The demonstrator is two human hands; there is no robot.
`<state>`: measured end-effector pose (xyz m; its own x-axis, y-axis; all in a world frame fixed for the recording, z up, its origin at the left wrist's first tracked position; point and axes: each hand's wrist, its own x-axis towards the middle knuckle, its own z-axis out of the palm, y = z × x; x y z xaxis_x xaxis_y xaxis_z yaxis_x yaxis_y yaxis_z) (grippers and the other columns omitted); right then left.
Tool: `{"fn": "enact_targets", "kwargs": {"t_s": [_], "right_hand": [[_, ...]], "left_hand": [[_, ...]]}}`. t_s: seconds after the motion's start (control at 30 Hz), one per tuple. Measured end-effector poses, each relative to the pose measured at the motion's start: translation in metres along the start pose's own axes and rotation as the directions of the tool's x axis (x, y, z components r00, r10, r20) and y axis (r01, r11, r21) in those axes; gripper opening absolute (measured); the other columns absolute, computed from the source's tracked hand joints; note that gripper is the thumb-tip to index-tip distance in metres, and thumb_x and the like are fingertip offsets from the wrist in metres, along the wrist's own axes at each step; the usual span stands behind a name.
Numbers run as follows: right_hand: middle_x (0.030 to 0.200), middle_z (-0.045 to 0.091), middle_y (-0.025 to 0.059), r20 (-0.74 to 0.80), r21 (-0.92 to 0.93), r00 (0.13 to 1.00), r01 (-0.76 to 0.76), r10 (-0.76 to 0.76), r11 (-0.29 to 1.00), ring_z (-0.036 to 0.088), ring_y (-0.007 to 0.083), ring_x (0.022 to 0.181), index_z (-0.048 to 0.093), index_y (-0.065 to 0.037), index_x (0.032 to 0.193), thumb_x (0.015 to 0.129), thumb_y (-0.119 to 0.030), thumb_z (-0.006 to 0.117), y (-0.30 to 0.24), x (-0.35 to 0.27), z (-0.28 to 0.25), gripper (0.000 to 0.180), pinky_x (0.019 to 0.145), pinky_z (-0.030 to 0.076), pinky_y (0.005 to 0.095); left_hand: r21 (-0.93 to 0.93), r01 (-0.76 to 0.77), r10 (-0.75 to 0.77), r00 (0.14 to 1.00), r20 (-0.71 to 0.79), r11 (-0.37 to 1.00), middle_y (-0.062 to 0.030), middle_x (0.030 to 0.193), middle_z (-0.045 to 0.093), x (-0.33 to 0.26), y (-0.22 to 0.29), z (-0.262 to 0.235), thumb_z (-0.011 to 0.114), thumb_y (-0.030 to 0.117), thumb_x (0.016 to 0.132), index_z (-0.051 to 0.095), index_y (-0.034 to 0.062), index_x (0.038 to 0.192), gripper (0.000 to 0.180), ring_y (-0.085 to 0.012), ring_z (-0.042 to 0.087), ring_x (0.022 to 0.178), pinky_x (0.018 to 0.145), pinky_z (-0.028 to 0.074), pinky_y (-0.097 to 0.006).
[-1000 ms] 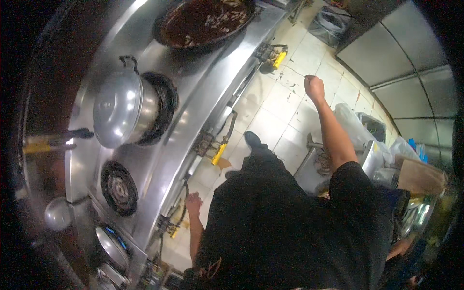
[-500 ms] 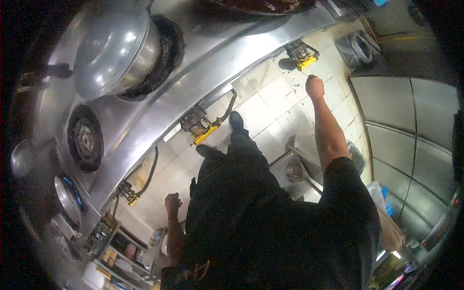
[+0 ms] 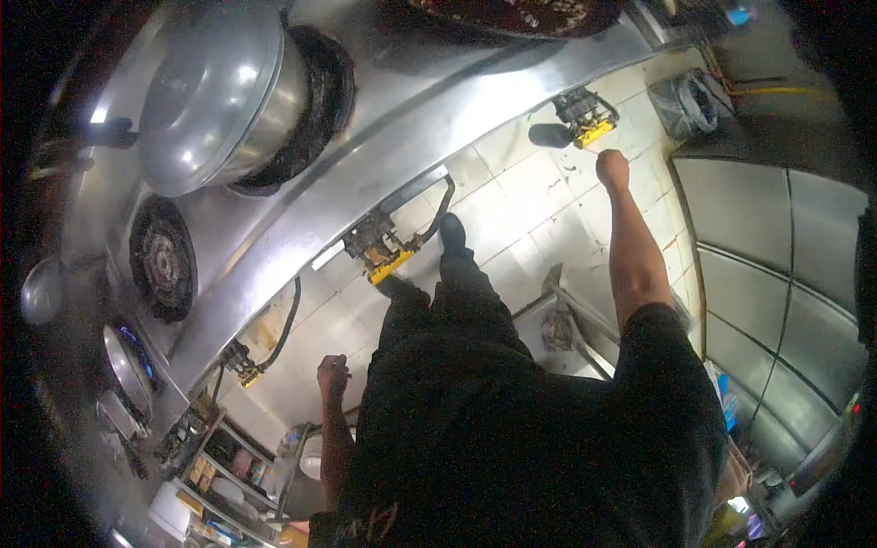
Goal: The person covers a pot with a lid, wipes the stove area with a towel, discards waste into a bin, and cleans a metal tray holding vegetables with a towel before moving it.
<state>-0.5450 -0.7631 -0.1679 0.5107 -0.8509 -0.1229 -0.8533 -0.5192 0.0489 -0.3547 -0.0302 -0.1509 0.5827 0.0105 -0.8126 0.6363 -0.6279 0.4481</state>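
Note:
My right hand [image 3: 613, 170] is stretched forward over the tiled floor, closed in a fist. Just past it a dark oval piece [image 3: 549, 135] shows beside a valve with a yellow bar [image 3: 594, 133]. Whether the fist grips a handle joined to that piece I cannot make out. Nearer my body, my left hand [image 3: 333, 376] hangs low with its fingers curled in, nothing showing in them. The steel counter edge [image 3: 301, 205] runs ahead of it. A large lidded metal pot [image 3: 219, 96] sits on a burner at the upper left.
A bare black burner [image 3: 163, 260] and a pan over a blue flame [image 3: 128, 370] lie on the left. At the top is a dark wide pan [image 3: 521, 14]. Steel cabinet doors [image 3: 740, 219] line the right, near a lined bin [image 3: 685, 105]. A shelf rack [image 3: 228, 466] stands lower left.
Both hands have shifted slightly to the right in view. The oval piece looks larger and lies a little farther from the yellow bar. My feet have moved a little against the floor.

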Motion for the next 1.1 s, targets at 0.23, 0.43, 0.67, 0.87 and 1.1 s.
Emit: {"fn": "enact_targets", "kwargs": {"t_s": [0.23, 0.43, 0.67, 0.87, 1.1], "right_hand": [[0.073, 0.058, 0.0207, -0.071, 0.035, 0.994, 0.086, -0.084, 0.996, 0.058, 0.0359, 0.070, 0.061, -0.003, 0.072, 0.073, -0.013, 0.048, 0.014, -0.084, -0.146, 0.017, 0.063, 0.046, 0.0412], [0.073, 0.060, 0.0184, -0.137, 0.285, 0.990, 0.021, 0.020, 0.958, 0.057, 0.0359, 0.072, 0.063, -0.004, 0.079, 0.078, -0.015, 0.050, 0.003, -0.143, -0.240, 0.017, 0.064, 0.045, 0.0416], [0.056, 0.055, 0.0105, -0.085, 0.608, 0.992, -0.023, 0.093, 0.794, 0.050, 0.0170, 0.048, 0.064, -0.005, 0.084, 0.079, -0.018, 0.054, -0.033, -0.138, -0.262, 0.018, 0.050, 0.041, 0.0305], [0.054, 0.050, 0.0013, -0.224, 0.698, 0.951, 0.005, 0.212, 0.716, 0.040, 0.0082, 0.043, 0.065, -0.003, 0.088, 0.078, -0.016, 0.053, -0.099, -0.080, -0.223, 0.021, 0.039, 0.030, 0.0250], [0.061, 0.056, 0.0048, -0.054, 0.978, 0.949, -0.012, 0.310, 0.206, 0.048, 0.0123, 0.048, 0.063, 0.001, 0.085, 0.076, -0.014, 0.053, -0.169, -0.012, -0.145, 0.021, 0.044, 0.037, 0.0252]], "left_hand": [[0.088, -0.196, 0.194, 0.981, 0.030, 0.977, -0.0074, 0.053, 0.052, 0.030, 0.025, 0.002, 0.059, 0.019, 0.076, 0.053, -0.0017, 0.079, 0.022, -0.0149, 0.052, 0.042, 0.039, 0.041, -0.026], [0.103, -0.162, 0.153, 0.985, 0.085, 0.981, -0.0069, 0.053, 0.051, 0.046, 0.039, -0.009, 0.058, 0.017, 0.076, 0.054, -0.0005, 0.079, 0.018, -0.0134, 0.050, 0.040, 0.035, 0.038, -0.025], [0.062, -0.165, 0.159, 0.983, 0.092, 0.984, -0.0075, 0.052, 0.050, 0.076, -0.008, -0.033, 0.056, 0.017, 0.076, 0.052, -0.0016, 0.082, 0.020, -0.0143, 0.048, 0.037, 0.033, 0.038, -0.025], [-0.031, -0.062, 0.062, 0.998, 0.007, 0.998, -0.0073, 0.051, 0.050, 0.053, -0.019, -0.039, 0.059, 0.019, 0.076, 0.051, -0.0018, 0.082, 0.022, -0.0142, 0.048, 0.037, 0.032, 0.038, -0.026], [-0.317, -0.117, 0.120, 0.993, -0.011, 0.941, -0.0070, 0.052, 0.050, 0.032, -0.071, -0.036, 0.061, 0.020, 0.076, 0.052, -0.0014, 0.080, 0.024, -0.0139, 0.047, 0.037, 0.033, 0.039, -0.025]]}}
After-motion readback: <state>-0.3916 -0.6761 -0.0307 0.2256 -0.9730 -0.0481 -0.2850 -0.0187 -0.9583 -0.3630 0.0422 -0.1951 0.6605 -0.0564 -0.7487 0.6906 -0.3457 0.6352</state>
